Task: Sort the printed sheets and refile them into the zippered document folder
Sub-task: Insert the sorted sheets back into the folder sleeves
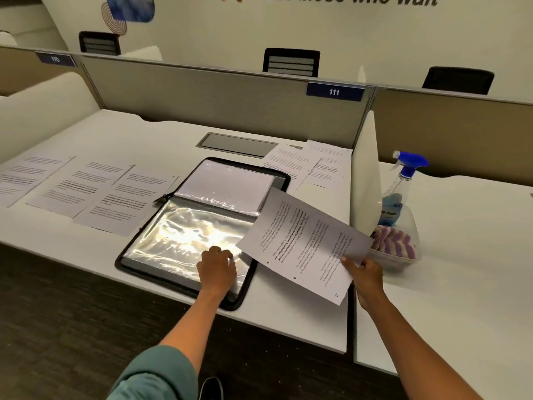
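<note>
You're early-to-mid in the job, by the look of it. The zippered document folder lies unzipped and open flat on the surface, clear plastic sleeves facing up. The near sleeve looks empty under the glare; whether the far sleeve has a sheet in it I can't tell. Your left hand rests on the near sleeve's right edge, fingers curled at the plastic, prob. working the opening, though the grip there isn't clear enough to call. Your right hand pinches one printed sheet by its near corner, held tilted over the folder's right side; a handwritten "4" marks its corner.

Still left: three sheets laid in a row left of the folder, and approx. two or three more overlapping behind it to the right. All need filing, then zip it shut.

Surface is a white office desk w/ a grey cable hatch, a grey partition tagged "111", and a white side divider. On the next desk right: a blue spray bottle and a striped cloth in a clear tub. Black chairs stand beyond, dark carpet below.
</note>
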Demonstrator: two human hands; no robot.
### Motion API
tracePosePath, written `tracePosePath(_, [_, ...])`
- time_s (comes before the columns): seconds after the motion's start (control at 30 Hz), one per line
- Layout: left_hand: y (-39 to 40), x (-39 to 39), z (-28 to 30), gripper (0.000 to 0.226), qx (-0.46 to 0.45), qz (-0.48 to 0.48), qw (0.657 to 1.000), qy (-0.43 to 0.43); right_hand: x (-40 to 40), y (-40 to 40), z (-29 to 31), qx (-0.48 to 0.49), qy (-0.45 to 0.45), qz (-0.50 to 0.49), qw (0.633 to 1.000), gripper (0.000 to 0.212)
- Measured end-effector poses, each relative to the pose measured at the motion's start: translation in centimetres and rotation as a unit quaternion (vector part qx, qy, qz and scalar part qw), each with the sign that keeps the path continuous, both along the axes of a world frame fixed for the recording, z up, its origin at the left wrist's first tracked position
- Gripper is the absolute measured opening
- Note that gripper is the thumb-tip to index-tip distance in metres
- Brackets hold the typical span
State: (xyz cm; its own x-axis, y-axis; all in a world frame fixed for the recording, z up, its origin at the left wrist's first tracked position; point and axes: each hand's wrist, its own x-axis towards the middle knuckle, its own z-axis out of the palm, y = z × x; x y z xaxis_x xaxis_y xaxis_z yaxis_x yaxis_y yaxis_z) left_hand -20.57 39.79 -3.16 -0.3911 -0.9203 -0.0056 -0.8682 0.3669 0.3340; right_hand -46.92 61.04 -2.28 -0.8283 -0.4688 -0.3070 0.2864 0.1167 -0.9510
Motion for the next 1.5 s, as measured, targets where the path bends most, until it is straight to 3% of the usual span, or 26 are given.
tracePosePath(0.1, [-0.3,-1.4,0.4,0.016,0.01,0.01,1.0,-0.01,-0.2,0.6,0.7,0.0,0.002,-0.006,1.0,0.021])
tracePosePath(0.6, [-0.9,-3.4,1.7,0.009,0.067,0.048,0.974,0.212,-0.9,3.7,0.5,0.014,0.011,0.026,0.999,0.028])
tracePosePath(0.9, [0.5,-3.4,1.0,0.013,0.032,0.009,0.975,0.221,-0.5,4.3,0.8,-0.003,0.006,-0.002,1.0,0.03])
tracePosePath(1.13, [1.6,-4.0,0.7,0.016,-0.012,-0.037,0.98,0.194,0.0,5.1,1.0,-0.026,-0.03,0.031,0.999,0.03])
tracePosePath(1.3, [1.5,-3.6,0.2,0.013,-0.015,-0.05,0.982,0.18,1.2,5.2,0.8,-0.022,-0.036,0.084,0.996,0.071])
tracePosePath(1.4, [1.6,-3.2,-0.2,0.012,-0.011,-0.053,0.983,0.177,2.2,5.0,0.4,-0.028,-0.051,0.109,0.992,0.047])
tracePosePath(1.5, [1.6,-3.0,-0.5,0.012,-0.007,-0.057,0.984,0.167,3.0,4.6,-0.3,-0.017,-0.051,0.139,0.989,0.038])
